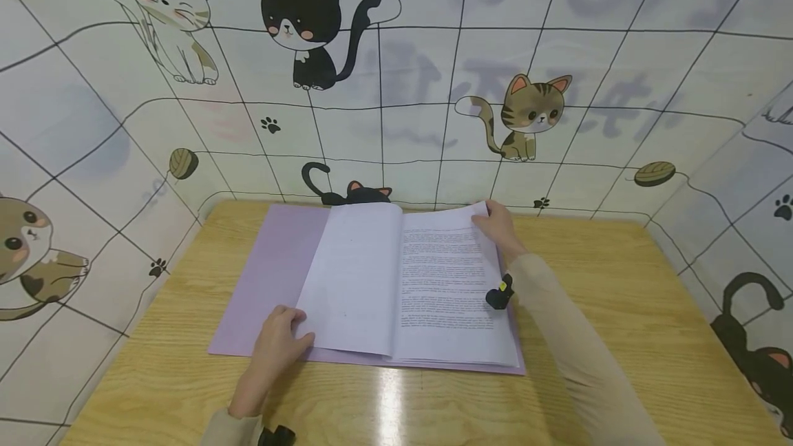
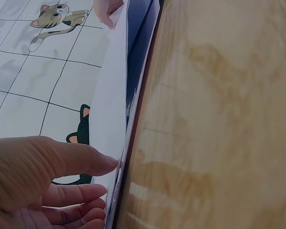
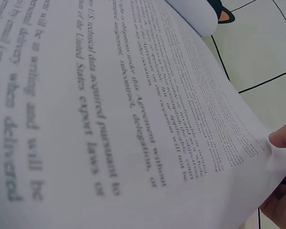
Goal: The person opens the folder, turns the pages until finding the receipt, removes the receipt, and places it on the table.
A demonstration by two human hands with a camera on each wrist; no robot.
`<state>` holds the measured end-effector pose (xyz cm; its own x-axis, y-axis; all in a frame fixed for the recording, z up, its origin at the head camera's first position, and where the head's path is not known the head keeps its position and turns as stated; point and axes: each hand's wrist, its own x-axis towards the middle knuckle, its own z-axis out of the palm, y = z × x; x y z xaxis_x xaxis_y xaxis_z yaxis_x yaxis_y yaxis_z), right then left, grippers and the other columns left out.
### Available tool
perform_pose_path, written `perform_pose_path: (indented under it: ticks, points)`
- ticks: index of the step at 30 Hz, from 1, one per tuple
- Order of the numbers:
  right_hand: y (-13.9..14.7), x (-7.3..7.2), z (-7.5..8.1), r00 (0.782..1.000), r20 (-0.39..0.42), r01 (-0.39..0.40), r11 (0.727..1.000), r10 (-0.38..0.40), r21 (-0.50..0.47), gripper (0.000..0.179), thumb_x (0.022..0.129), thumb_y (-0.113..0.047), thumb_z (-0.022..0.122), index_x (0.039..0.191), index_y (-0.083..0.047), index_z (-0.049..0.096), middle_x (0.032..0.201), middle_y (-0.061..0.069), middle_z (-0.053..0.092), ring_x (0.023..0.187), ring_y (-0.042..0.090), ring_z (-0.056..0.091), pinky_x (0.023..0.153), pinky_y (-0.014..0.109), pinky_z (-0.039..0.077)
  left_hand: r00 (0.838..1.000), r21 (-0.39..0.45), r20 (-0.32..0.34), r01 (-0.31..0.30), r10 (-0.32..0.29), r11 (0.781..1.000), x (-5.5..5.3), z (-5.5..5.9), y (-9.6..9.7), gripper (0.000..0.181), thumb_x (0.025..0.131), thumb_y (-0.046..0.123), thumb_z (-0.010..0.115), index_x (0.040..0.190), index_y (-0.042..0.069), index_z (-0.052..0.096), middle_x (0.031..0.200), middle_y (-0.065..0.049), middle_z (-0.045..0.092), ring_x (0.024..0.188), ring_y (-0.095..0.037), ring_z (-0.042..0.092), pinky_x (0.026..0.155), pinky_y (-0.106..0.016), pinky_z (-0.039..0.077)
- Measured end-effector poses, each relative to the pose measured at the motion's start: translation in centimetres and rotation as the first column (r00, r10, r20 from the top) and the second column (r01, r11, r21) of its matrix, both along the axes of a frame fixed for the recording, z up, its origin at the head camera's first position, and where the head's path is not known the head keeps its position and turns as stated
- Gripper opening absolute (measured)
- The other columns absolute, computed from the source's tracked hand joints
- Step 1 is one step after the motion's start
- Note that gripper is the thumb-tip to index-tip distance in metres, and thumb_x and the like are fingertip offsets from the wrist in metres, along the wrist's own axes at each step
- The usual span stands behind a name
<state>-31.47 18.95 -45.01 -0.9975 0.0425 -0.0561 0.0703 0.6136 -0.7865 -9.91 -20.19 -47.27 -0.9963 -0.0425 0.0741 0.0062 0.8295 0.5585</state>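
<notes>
A lilac folder [image 1: 281,239] lies spread on the table with a stack of white sheets in it. The left page [image 1: 353,281] is blank apart from tiny specks, and the right page [image 1: 442,281] carries dense printed text. My right hand [image 1: 498,226] pinches the right page's upper right corner between thumb and fingers; the right wrist view shows the thumb [image 3: 282,137] on top and the sheet bowed upward. At the lower left corner of the left page rests my left hand [image 1: 279,343], thumb and fingers apart and relaxed, the thumb [image 2: 97,162] near the paper's edge.
The wooden table [image 1: 595,294] extends on both sides of the folder. Behind and beside it stand white walls [image 1: 421,129] with a grid and cartoon cats. A black wrist camera [image 1: 499,292] on the right wrist overlaps the printed page's edge.
</notes>
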Motion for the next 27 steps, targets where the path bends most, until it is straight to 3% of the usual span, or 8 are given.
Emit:
perform_pose_path:
  ticks: [8, 14, 21, 27]
  points:
    - [0.8, 0.8, 0.0, 0.992, 0.124, 0.045, 0.985, -0.025, -0.164, 0.049, 0.091, -0.018, 0.050, 0.133, 0.004, 0.043, 0.126, 0.021, 0.050, 0.110, 0.032, 0.048, 0.097, 0.043, 0.038, 1.000, 0.016, -0.018, 0.006, -0.006, 1.000, 0.0, -0.3, 0.0, 0.031, 0.068, 0.004, 0.076, 0.093, -0.009, 0.064, 0.091, -0.017, 0.058, 0.085, -0.031, 0.057, 0.079, -0.045, 0.049]
    - [0.9, 1.8, 0.9, 0.977, 0.212, 0.026, 0.973, 0.024, -0.229, 0.054, 0.092, -0.018, 0.047, 0.141, 0.001, 0.036, 0.126, 0.021, 0.051, 0.105, 0.030, 0.051, 0.088, 0.037, 0.043, 0.999, 0.023, -0.031, 0.017, -0.017, 1.000, 0.0, -0.4, -0.1, 0.033, 0.067, 0.003, 0.076, 0.095, -0.009, 0.063, 0.091, -0.016, 0.057, 0.084, -0.030, 0.056, 0.078, -0.045, 0.048]
    - [1.0, 3.1, 1.6, 0.977, 0.190, -0.035, 0.960, 0.091, -0.279, 0.050, 0.093, -0.016, 0.047, 0.139, 0.002, 0.038, 0.123, 0.023, 0.054, 0.096, 0.024, 0.058, 0.074, 0.025, 0.048, 0.998, 0.028, -0.053, 0.038, -0.036, 0.999, -0.2, -0.7, -0.2, 0.034, 0.066, 0.003, 0.077, 0.096, -0.008, 0.063, 0.092, -0.016, 0.057, 0.081, -0.027, 0.054, 0.076, -0.044, 0.048]
    - [1.1, 3.7, 1.7, 0.973, 0.188, -0.068, 0.941, 0.136, -0.332, 0.047, 0.093, -0.015, 0.048, 0.136, 0.002, 0.042, 0.121, 0.024, 0.055, 0.089, 0.022, 0.062, 0.071, 0.028, 0.052, 0.998, 0.033, -0.053, 0.041, -0.039, 0.999, -0.3, -0.8, -0.3, 0.034, 0.066, 0.003, 0.076, 0.095, -0.007, 0.063, 0.090, -0.015, 0.057, 0.079, -0.024, 0.052, 0.074, -0.042, 0.047]
